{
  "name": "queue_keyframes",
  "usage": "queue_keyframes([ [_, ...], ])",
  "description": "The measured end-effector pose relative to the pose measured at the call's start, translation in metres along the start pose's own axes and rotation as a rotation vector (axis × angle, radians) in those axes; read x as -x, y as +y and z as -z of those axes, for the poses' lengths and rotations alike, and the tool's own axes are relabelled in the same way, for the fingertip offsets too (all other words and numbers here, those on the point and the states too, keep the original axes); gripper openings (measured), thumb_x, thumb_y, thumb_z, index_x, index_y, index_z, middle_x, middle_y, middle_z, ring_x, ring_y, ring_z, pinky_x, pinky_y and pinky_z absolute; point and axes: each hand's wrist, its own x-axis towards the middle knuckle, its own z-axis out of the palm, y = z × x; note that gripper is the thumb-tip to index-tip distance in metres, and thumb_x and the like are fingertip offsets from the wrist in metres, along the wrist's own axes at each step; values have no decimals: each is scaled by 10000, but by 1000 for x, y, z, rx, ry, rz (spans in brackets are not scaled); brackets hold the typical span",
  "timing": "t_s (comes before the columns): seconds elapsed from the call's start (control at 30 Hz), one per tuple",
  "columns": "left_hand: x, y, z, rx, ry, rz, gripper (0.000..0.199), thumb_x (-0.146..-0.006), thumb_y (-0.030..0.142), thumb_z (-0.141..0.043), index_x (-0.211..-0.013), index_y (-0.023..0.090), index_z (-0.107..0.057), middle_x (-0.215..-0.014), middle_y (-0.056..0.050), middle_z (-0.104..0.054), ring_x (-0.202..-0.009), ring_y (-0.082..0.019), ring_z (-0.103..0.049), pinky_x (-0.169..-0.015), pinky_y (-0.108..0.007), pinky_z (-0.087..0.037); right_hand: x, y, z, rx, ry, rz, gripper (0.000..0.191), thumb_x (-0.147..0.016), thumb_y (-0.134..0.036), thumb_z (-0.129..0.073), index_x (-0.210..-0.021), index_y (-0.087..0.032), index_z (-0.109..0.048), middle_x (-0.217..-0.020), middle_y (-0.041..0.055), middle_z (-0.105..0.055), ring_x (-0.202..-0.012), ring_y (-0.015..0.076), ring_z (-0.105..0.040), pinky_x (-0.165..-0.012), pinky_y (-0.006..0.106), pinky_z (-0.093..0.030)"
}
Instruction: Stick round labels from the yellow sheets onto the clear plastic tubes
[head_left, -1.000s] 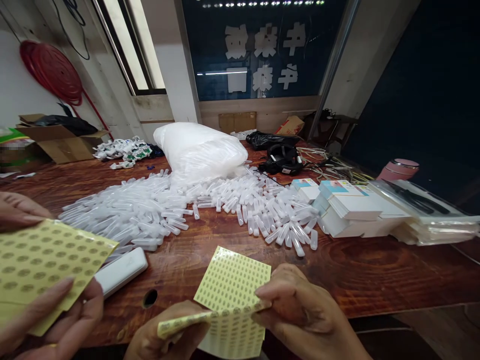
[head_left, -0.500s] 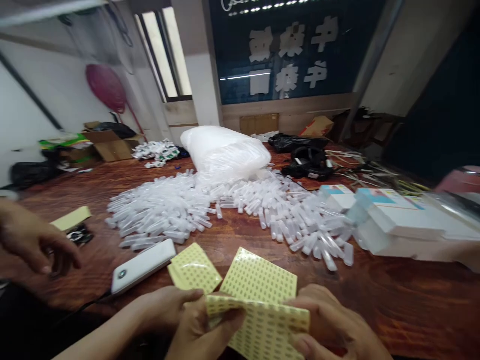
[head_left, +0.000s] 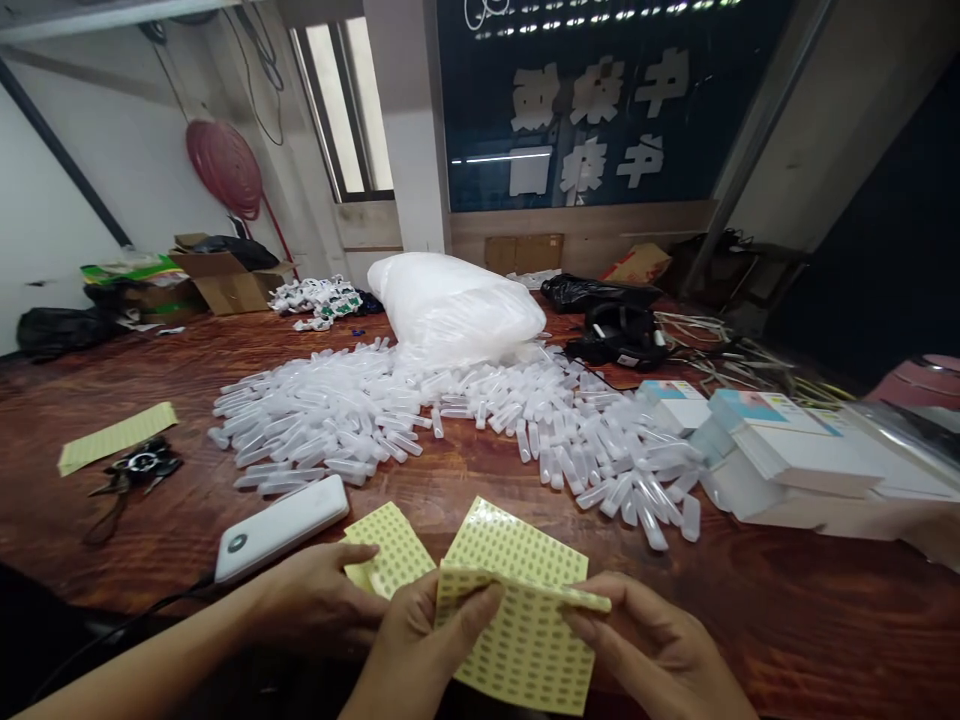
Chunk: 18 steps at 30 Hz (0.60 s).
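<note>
A yellow sticker sheet (head_left: 525,650) with rows of small dark oval marks is folded or curled over along its top. My left hand (head_left: 439,635) pinches its left side, thumb on top. The right corner of the fold is gripped between the thumb and fingers of my right hand (head_left: 649,635). Behind it another yellow sheet (head_left: 517,535) with the same marks lies on the table, partly covered by the held one. To my left, another person's hand (head_left: 322,590) holds smaller yellow sheets (head_left: 394,545).
Heaps of translucent plastic tubes (head_left: 322,415) lie mid-table before a large white plastic bag (head_left: 457,305). A white power bank (head_left: 281,530) with a cable, keys (head_left: 142,462) and a yellow strip (head_left: 116,437) are at left. White boxes (head_left: 795,440) stand at right.
The other person's hand at the far left has gone out of view, showing the keys and yellow strip. Their remaining hand has shifted left. My hands still hold the sheet, its fold now narrower.
</note>
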Motion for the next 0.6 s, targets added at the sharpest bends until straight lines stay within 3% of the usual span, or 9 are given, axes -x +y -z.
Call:
queue_keyframes([
  [0.1,8,-4,3,70,22,12,563,-765,688,-764,-1095,232,-774,-843,-69,-802,-885,-359,-793,-896,-470,-629,-2,0,-5,-85,23,-50,444,-712,-606,-876,-941,-233,-801,-878,40,-803,-865,219,-767,-776,250,-604],
  [0.2,7,-16,-15,104,77,-60,444,-908,639,-676,-1079,238,-759,-895,-50,-794,-862,-279,-784,-820,-416,-642,-5,0,-3,-52,0,-25,391,-715,-562,-890,-810,-198,-781,-812,34,-777,-793,185,-736,-733,227,-581],
  [0.33,-8,-35,-69,136,176,-261,359,-1008,493,-669,-1111,153,-725,-1025,-75,-774,-859,-219,-752,-795,-403,-632,-4,-6,-1,-34,6,3,381,-721,-538,-888,-876,-201,-803,-877,51,-787,-819,200,-743,-728,243,-591],
  [0.47,-20,-45,-120,163,168,-394,385,-817,503,-877,-993,170,-797,-944,-74,-811,-885,-290,-770,-820,-388,-616,-5,-2,0,-76,-16,-8,401,-744,-540,-875,-997,-241,-783,-983,52,-808,-892,211,-777,-763,243,-618],
  [0.53,-22,-48,-126,185,103,-501,464,-828,527,-859,-1145,202,-762,-1031,-85,-805,-934,-294,-766,-869,-405,-612,-12,7,6,-85,-27,-19,452,-766,-540,-859,-1109,-269,-745,-1062,46,-816,-961,210,-786,-823,240,-622],
  [0.6,-20,-53,-115,58,169,-629,497,-912,523,-773,-1322,263,-664,-1196,-87,-760,-1035,-273,-742,-919,-398,-604,-24,20,17,9,-26,-12,489,-793,-566,-820,-1159,-259,-718,-1140,68,-808,-1010,226,-786,-848,250,-632],
])
